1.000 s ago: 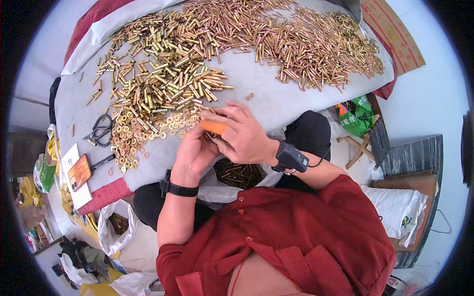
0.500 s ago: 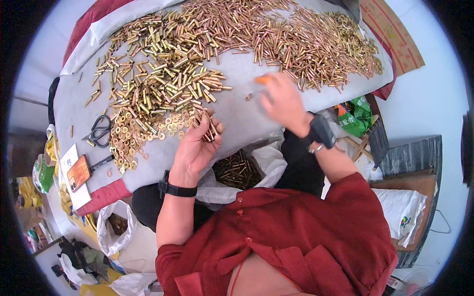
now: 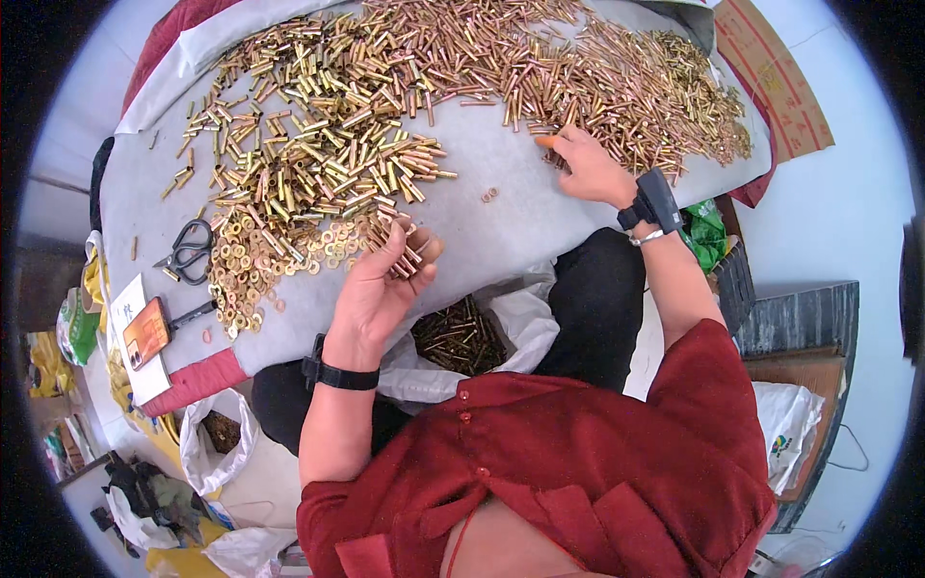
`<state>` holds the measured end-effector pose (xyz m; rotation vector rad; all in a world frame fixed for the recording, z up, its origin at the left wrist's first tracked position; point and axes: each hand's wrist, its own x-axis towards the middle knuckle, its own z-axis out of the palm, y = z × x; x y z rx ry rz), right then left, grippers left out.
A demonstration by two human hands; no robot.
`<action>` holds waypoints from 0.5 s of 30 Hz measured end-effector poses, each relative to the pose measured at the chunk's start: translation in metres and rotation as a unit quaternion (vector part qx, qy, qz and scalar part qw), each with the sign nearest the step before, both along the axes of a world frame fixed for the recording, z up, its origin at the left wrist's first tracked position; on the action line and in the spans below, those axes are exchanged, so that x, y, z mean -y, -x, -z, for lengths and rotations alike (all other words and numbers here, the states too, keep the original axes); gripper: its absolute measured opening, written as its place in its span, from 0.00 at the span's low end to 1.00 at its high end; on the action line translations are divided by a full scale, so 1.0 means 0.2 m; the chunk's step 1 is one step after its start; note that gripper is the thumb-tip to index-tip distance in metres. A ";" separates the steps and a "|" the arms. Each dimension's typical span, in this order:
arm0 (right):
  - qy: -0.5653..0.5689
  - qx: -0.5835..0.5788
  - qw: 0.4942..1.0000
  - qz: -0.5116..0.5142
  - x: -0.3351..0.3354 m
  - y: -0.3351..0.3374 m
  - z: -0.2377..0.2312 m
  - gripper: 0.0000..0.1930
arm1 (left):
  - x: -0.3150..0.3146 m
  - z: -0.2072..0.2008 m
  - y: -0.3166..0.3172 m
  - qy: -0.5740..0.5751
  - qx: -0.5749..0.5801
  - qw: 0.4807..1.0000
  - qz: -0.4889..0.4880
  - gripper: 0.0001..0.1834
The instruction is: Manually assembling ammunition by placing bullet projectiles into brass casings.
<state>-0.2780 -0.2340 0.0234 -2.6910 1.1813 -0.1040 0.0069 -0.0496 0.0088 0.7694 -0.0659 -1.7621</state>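
Note:
My left hand [image 3: 381, 284] is cupped near the table's front edge and holds a small bundle of copper-coloured metal tubes [image 3: 403, 243]. My right hand [image 3: 586, 166] is stretched out to the right, with an orange cover on one fingertip, touching the heap of copper-coloured tubes [image 3: 617, 82] at the far right. A big pile of brass tubes [image 3: 308, 144] lies left of centre, with brass rings [image 3: 246, 275] at its near edge. The grey table cover [image 3: 491, 231] carries all of it.
An open white bag [image 3: 472, 337] with dark tubes sits between my knees below the table edge. Black scissors [image 3: 183, 252] and an orange phone [image 3: 146, 332] lie at the table's left. Bags and clutter lie on the floor at the left; a dark crate [image 3: 800, 318] stands right.
My hands were together at the front edge. My right hand has since swung out to the far-right heap, while my left hand stays in place with the bundle.

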 end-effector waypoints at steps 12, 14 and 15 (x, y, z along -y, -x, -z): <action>0.012 -0.035 0.999 -0.032 0.07 -0.01 0.00 0.22 | 0.00 0.01 -0.02 -0.012 0.049 0.999 0.014 0.13; 0.025 -0.023 0.998 -0.049 0.07 -0.02 -0.01 0.21 | 0.00 0.01 -0.02 -0.026 0.046 0.998 0.014 0.12; 0.032 -0.014 0.998 -0.046 0.07 -0.03 -0.02 0.17 | 0.00 0.01 -0.02 -0.026 0.046 0.999 0.013 0.12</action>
